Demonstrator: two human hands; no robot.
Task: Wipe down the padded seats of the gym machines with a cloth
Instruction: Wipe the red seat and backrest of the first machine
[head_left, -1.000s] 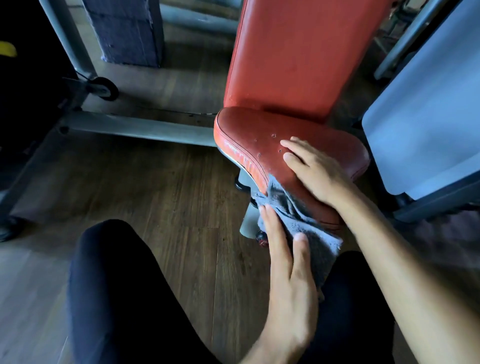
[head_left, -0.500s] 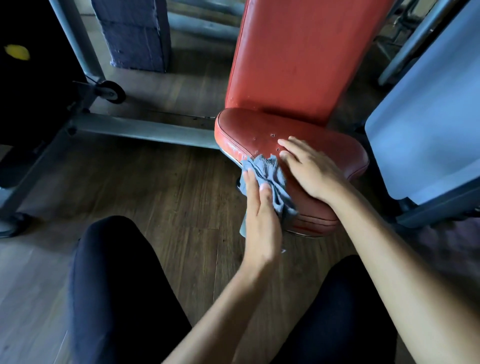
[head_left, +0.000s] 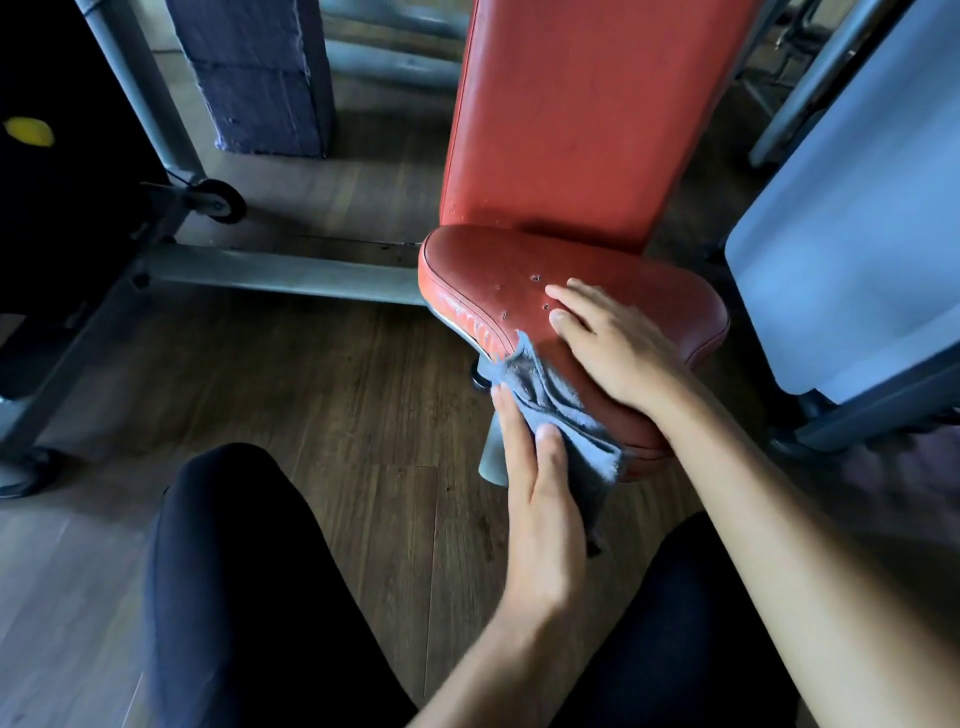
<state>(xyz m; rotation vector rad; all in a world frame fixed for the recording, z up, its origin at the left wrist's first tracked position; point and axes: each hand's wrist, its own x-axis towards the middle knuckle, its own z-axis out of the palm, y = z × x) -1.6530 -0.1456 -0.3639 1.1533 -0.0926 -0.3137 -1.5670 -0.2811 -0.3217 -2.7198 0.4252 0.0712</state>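
Note:
A red padded seat (head_left: 483, 270) with small punctures sits low in front of me, below a red padded backrest (head_left: 582, 114). A grey-blue cloth (head_left: 550, 400) lies over the seat's near left edge. My left hand (head_left: 540, 493) presses the cloth against that side edge with straight fingers. My right hand (head_left: 618, 348) rests flat on top of the seat, fingers extended, just right of the cloth.
Grey steel frame bars (head_left: 270, 270) run left of the seat, with a small black pulley wheel (head_left: 218, 200). A pale blue panel (head_left: 852, 218) stands at right. My dark-trousered knees (head_left: 249, 571) are near the bottom. Wood floor (head_left: 311, 395) lies between.
My left hand slid the cloth up along the seat's left edge and has now come back down toward me. The right hand has stayed on the seat top.

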